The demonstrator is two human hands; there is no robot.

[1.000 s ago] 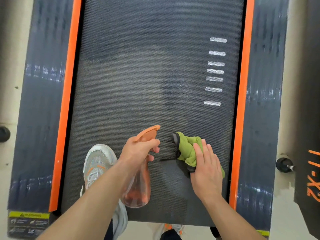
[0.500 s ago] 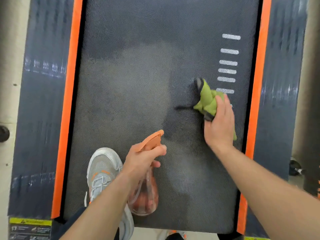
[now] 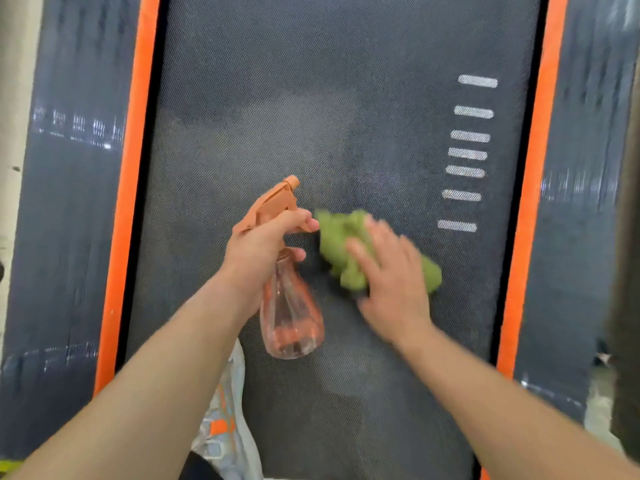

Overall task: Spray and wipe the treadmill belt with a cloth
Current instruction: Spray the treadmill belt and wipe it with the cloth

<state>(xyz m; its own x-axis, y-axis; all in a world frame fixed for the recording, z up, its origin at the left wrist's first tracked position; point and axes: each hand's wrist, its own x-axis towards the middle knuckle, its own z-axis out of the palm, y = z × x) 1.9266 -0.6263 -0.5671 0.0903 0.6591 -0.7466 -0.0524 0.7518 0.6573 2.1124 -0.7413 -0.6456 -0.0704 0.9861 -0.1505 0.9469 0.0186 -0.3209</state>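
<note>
Treadmill belt, dark and fine-textured, runs from near to far down the middle of the view. It is bounded on each side by an orange edge strip and a dark side rail. A paler, hazy patch covers the belt centre; whether it is spray film or dust cannot be told. A column of white bars is printed on the right part of the belt.

The green cloth lies bunched on the belt, right of centre. The right hand lies flat on it, fingers extended and slightly spread, pressing it down. Blur on both indicates a wiping stroke.

The left hand is curled round the neck of the spray bottle, held just left of the cloth with its nozzle pointing far. A shoe shows at the near edge.

Step in hand: wiping, judged part-complete. The next move likely calls for firm, overlapping strokes toward the left and far areas, with fresh spray applied ahead of the cloth.
</note>
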